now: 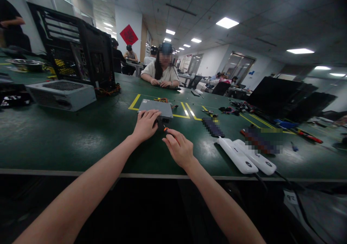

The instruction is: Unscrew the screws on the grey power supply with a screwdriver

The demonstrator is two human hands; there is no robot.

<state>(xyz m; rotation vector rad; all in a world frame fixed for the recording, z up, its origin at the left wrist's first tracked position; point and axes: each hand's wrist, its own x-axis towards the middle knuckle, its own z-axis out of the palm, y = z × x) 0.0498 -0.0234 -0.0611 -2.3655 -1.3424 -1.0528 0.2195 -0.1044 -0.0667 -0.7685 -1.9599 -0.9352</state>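
Observation:
A slim grey metal computer power supply (164, 108) lies on the green table in front of me. My left hand (146, 124) grips its near left part, fingers across the top and thumb at the near side. Something dark, perhaps a fan, shows under that thumb. Close to the unit's near side, my right hand (180, 147) is closed around a small screwdriver (166, 129) with an orange and black handle. Its thin shaft points at the dark part; whether the tip touches a screw is too small to tell. A few coloured wires (162, 99) stick out behind the unit.
A black computer case (97, 56) and a larger power supply (62, 95) stand on the left. Two white devices (237, 155) with cables, a blurred phone-like object (213, 127) and tools lie to the right. Another person (161, 70) sits opposite.

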